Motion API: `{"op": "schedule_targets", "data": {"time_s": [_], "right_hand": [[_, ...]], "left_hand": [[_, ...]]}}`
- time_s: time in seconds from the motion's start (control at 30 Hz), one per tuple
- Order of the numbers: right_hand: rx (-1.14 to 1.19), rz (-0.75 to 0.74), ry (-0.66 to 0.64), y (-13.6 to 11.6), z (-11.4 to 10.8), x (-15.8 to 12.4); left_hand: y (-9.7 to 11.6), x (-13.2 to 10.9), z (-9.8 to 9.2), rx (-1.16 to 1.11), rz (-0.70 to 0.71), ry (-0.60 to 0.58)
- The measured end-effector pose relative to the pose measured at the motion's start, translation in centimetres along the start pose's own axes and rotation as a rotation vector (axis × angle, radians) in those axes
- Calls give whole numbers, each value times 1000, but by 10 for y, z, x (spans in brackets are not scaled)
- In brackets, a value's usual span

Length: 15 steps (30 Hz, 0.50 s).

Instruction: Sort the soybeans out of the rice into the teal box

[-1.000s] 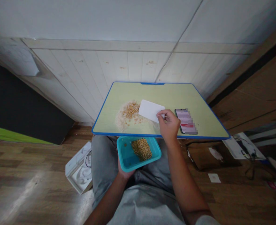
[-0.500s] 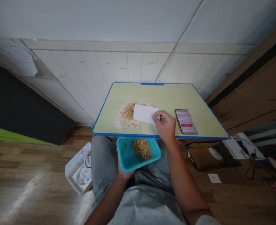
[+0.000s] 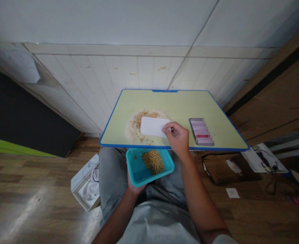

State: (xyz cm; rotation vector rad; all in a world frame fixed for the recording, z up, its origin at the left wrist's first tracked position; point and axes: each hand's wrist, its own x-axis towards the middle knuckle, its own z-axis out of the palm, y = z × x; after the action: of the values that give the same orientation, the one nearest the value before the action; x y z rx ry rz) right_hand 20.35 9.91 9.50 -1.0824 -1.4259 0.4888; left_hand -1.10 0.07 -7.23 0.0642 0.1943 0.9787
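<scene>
Between thumb and fingers, my right hand point(image 3: 178, 136) pinches the right end of a white card point(image 3: 153, 126). The card is over a heap of tan soybeans point(image 3: 138, 119) and pale rice-like grains point(image 3: 131, 130), covering part of it. These lie spread on the left half of a light green table point(image 3: 185, 105) with a blue rim. Below the table's front edge, my left hand point(image 3: 135, 187) holds a turquoise plastic tub point(image 3: 136, 174) over my lap; its fingers are mostly hidden beneath. Soybeans point(image 3: 153, 162) are piled inside the tub, toward its right side.
A phone point(image 3: 201, 132) lies on the table to the right of my right hand. On the floor at left stands an open white box point(image 3: 85, 184). At right are a brown cardboard box point(image 3: 223, 167) and cables point(image 3: 266, 162). A white panelled wall point(image 3: 144, 69) rises behind the table.
The white card and my right hand have shifted slightly left and toward me. More beans and grains show behind the card's far edge. My left hand and the tub stay nearly still.
</scene>
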Motion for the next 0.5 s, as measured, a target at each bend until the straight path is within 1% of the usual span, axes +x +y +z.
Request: {"op": "schedule_targets", "data": {"time_s": [0.1,0.27,0.43,0.5], "right_hand": [[7,15,27,0,-1,-2],[21,8,-32,0,-4,-5],[13,39,59,4,-5,-7],[19,48,66,5,-5,-8]], "left_hand": [[-1,-1,2,2,6,0],[-1,0,-2,9,13,16],[-2,-1,1,9,9,8],[-2,-2,2,6,11,3]]}}
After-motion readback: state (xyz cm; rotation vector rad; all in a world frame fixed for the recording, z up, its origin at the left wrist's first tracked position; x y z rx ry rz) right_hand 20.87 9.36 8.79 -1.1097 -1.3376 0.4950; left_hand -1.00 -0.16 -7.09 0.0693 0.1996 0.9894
